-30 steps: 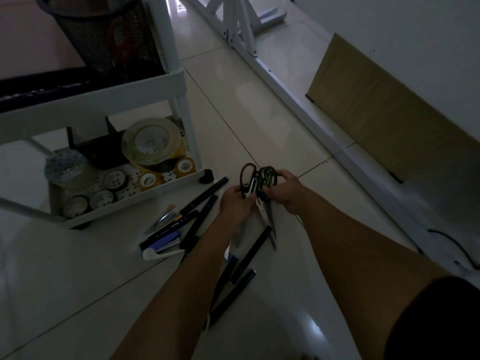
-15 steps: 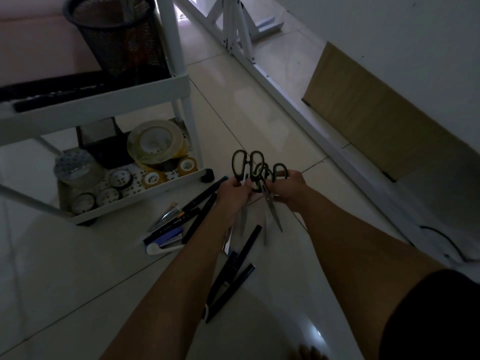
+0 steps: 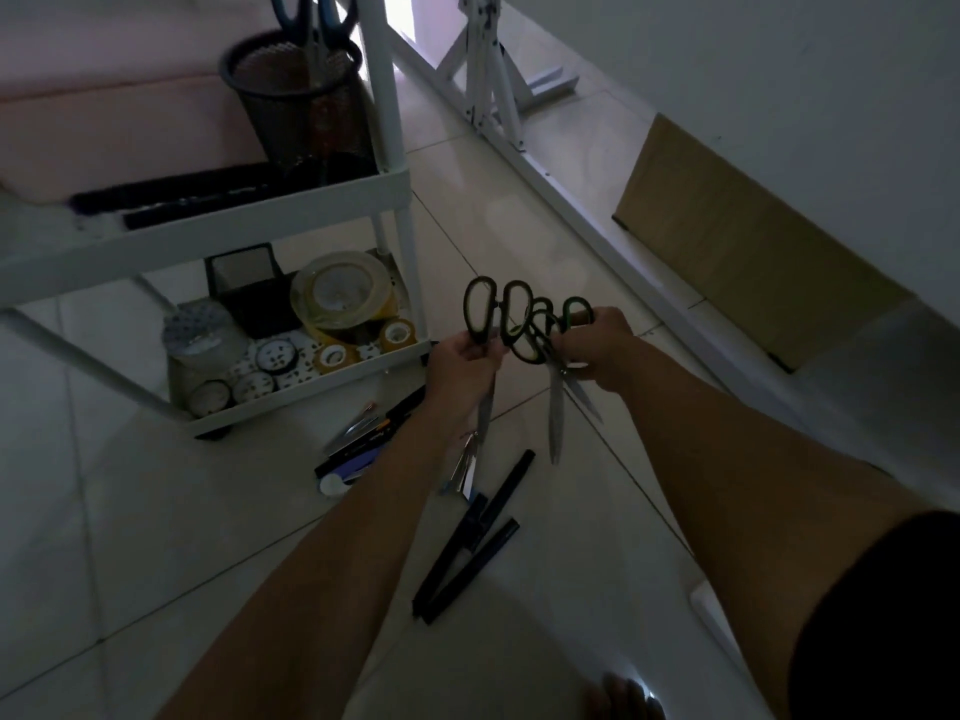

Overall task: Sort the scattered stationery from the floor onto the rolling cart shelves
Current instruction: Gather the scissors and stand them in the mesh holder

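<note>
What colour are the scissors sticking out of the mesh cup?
Blue handles, seen in the head view.

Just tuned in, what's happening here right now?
A person is holding scissors in both hands above the floor. The left hand grips one pair by the handles; the right hand grips another, blades down. Pens lie on the tiles below. The cart beside them holds tape rolls low and a mesh cup higher up.

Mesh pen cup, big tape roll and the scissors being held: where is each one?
Mesh pen cup (image 3: 306, 109), head view, on its black mesh wall.
Big tape roll (image 3: 340, 288), head view, on its flat top face.
Scissors (image 3: 480, 314), head view, on a black handle loop.
</note>
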`<state>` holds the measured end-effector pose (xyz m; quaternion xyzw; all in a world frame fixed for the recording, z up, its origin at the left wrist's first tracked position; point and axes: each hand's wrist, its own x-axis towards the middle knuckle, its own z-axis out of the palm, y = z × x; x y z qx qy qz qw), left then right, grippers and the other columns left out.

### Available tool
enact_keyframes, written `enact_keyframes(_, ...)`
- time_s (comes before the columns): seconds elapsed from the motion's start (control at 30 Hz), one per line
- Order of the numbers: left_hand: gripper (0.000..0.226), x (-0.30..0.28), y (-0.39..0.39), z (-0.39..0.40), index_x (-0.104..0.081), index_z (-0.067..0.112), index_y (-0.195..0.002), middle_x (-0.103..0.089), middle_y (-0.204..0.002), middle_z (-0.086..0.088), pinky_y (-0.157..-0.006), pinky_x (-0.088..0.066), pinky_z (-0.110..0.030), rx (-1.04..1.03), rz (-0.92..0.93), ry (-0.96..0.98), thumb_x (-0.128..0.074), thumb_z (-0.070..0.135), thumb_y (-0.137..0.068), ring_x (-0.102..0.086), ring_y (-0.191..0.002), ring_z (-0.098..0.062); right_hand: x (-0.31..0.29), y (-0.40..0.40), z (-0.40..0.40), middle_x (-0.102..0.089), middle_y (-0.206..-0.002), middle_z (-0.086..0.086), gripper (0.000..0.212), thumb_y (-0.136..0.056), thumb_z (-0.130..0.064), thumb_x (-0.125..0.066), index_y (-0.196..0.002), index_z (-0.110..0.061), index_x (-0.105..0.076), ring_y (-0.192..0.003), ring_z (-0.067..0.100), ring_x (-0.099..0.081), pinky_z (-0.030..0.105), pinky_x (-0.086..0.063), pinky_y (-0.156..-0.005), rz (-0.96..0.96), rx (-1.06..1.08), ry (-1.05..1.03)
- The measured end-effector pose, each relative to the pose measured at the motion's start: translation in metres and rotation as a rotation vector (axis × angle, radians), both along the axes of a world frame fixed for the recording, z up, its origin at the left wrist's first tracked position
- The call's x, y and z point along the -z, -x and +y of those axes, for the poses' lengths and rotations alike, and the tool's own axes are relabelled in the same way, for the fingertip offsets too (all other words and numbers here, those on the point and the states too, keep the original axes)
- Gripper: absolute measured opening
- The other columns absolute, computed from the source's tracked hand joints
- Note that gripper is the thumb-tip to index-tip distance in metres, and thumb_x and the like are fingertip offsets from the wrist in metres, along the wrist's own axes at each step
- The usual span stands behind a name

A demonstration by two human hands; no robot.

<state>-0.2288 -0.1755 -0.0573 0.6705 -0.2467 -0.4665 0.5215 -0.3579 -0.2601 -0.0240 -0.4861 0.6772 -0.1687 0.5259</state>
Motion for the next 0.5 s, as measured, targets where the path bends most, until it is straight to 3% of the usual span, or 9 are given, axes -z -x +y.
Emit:
enact_keyframes(0.13, 0.015, -0.033, -0.009, 0.018, -0.067, 0.018, -0.106, -0.071, -0.103, -0.004, -0.076, -0.054, -0.023, 0.003, -0.059, 0.087, -0.064, 0.013, -0.092, -0.065, -0.094, -0.013, -0.038, -0.004, 0.014, -0.064, -0.097, 0.019, 0.015, -0.079, 0.002, -0.069, -0.086, -0.006, -0.059, -0.085, 0.028, -0.062, 0.03, -0.049, -0.055, -0.036, -0.1, -0.034)
enact_keyframes(0.27, 0.01, -0.08, -0.024, 0.033, -0.067, 0.024, -0.097, -0.072, -0.102, 0.0, -0.074, -0.059, -0.029, 0.02, -0.064, 0.138, -0.069, 0.019, -0.089, -0.069, -0.091, -0.017, -0.092, -0.007, 0.014, -0.061, -0.1, 0.022, 0.047, -0.084, 0.005, -0.062, -0.124, -0.012, -0.046, -0.088, 0.029, -0.059, 0.037, -0.051, -0.059, -0.043, -0.214, -0.015)
enact_keyframes(0.37, 0.018, -0.125, -0.033, 0.042, -0.063, 0.015, -0.102, -0.071, -0.1, -0.001, -0.072, -0.06, -0.036, 0.104, -0.084, 0.149, -0.072, 0.015, -0.086, -0.07, -0.083, -0.017, -0.136, -0.015, 0.017, -0.057, -0.087, 0.017, 0.057, -0.086, 0.009, -0.056, -0.129, -0.023, -0.038, -0.08, 0.027, -0.058, 0.041, -0.052, -0.063, -0.099, -0.265, 0.03)
enact_keyframes(0.5, 0.024, -0.19, -0.047, 0.056, -0.064, 0.019, -0.103, -0.074, -0.087, 0.006, -0.06, -0.058, -0.023, 0.287, -0.196, 0.168, -0.075, 0.012, -0.082, -0.073, -0.074, -0.009, -0.175, -0.034, 0.026, -0.06, -0.097, 0.02, 0.055, -0.083, 0.011, -0.055, -0.123, -0.026, -0.046, -0.08, 0.029, -0.062, 0.046, -0.055, -0.07, -0.125, -0.352, 0.105)
